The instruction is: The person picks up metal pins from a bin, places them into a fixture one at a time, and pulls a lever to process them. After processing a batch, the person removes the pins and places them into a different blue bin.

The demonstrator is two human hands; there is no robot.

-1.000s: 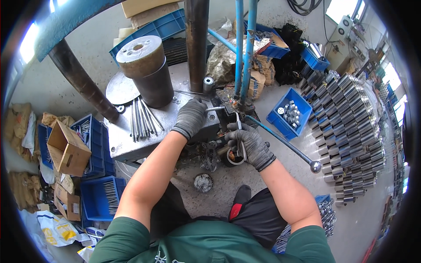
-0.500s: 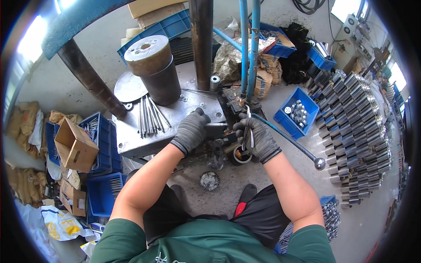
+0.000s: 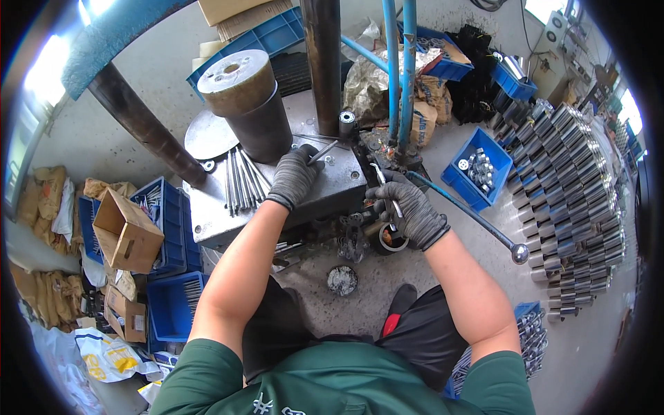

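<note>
My left hand (image 3: 293, 178), in a dark grey glove, is closed on a steel rod (image 3: 323, 151) above the press table (image 3: 321, 183). The rod tilts up to the right. Just left of that hand, several similar rods (image 3: 238, 187) lie fanned out on the table. A thick steel cylinder (image 3: 257, 128) with a wider top stands behind them. My right hand (image 3: 415, 211), gloved too, is closed around a slim silver tool (image 3: 380, 176) with a bent tip, off the table's right edge. Its exact kind cannot be made out.
A lever (image 3: 470, 218) with a ball end reaches past my right hand. A short bushing (image 3: 346, 124) stands by the press column (image 3: 324, 69). On the right are a blue bin (image 3: 501, 173) of metal parts and stacked steel tubes (image 3: 567, 207); at left, an open carton (image 3: 124, 232).
My left hand has moved away from me and slightly left over the table. The rod in it has swung from nearly level to tilted. My right hand keeps the silver tool, now angled differently.
</note>
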